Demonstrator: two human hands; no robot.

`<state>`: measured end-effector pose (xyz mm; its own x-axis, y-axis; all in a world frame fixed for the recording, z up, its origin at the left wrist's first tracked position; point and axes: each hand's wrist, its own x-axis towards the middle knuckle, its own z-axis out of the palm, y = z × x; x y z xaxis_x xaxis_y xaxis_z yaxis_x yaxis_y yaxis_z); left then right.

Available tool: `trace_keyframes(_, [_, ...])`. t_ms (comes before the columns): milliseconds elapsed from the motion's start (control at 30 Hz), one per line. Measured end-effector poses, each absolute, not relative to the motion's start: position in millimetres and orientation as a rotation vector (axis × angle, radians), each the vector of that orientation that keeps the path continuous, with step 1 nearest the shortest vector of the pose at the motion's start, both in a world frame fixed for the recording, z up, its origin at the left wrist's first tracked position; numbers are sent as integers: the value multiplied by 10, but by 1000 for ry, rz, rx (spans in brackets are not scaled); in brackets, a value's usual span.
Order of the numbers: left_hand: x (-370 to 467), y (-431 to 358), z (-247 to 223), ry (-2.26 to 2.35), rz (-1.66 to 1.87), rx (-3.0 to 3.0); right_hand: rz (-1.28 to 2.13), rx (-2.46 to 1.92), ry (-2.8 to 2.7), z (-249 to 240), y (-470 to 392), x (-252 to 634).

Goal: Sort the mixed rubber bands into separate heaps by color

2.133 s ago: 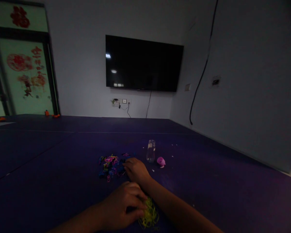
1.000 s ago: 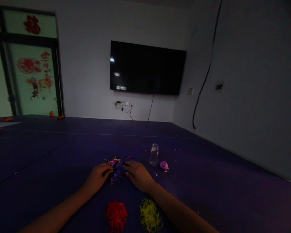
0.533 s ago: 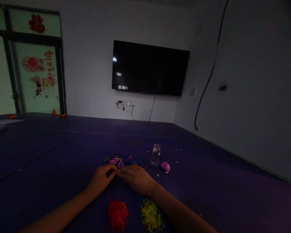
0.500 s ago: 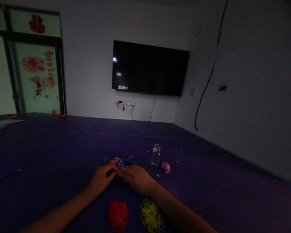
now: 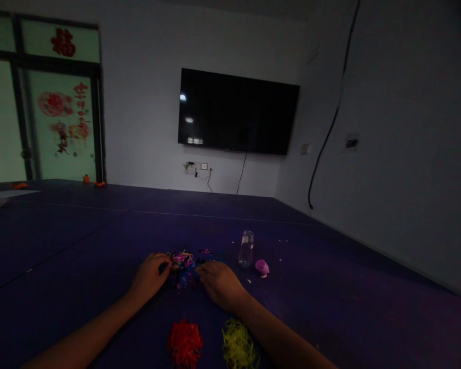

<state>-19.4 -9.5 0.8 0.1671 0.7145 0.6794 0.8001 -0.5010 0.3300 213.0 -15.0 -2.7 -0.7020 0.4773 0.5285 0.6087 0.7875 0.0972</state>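
A loose pile of multicoloured strands (image 5: 183, 260) lies on the dark purple surface between my hands. My left hand (image 5: 152, 275) is at the pile's left edge, thumb and fingertips pinched together; what they hold, if anything, is too small to tell. On the right side of the pile rests my right hand (image 5: 219, 283), palm down, its fingertips touching or just over blue strands and partly hidden. Nearer to me are a red bundle of strands (image 5: 185, 343) and a yellow-green one (image 5: 238, 344), the latter beside my right forearm.
Beyond my right hand stands a clear bottle (image 5: 246, 249), with a pink cup-like piece (image 5: 262, 267) beside it. Small white scraps dot the purple surface (image 5: 330, 287). Orange objects (image 5: 99, 184) lie at the far left edge. A television (image 5: 238, 111) hangs on the wall.
My hands have moved apart, the left one shifting left, which uncovers more of the multicoloured pile. The fingertips were together before. The view has tilted slightly.
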Motion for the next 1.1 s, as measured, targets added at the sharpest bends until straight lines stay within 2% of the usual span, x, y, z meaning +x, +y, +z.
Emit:
trace_keyframes(367, [-155,-106,-54,-1393,-1097,-2491,-367,-826,-2507,-16,-152,2129])
trace_keyframes(900, [-142,-112,-15,-1750,-847,-2336,-382,-813,-2497,-46,-130,2136])
trace_keyframes(1100, [-159,-118,-1,-1790,-895,-2267,-365,-812,-2517,-18,-148,2138])
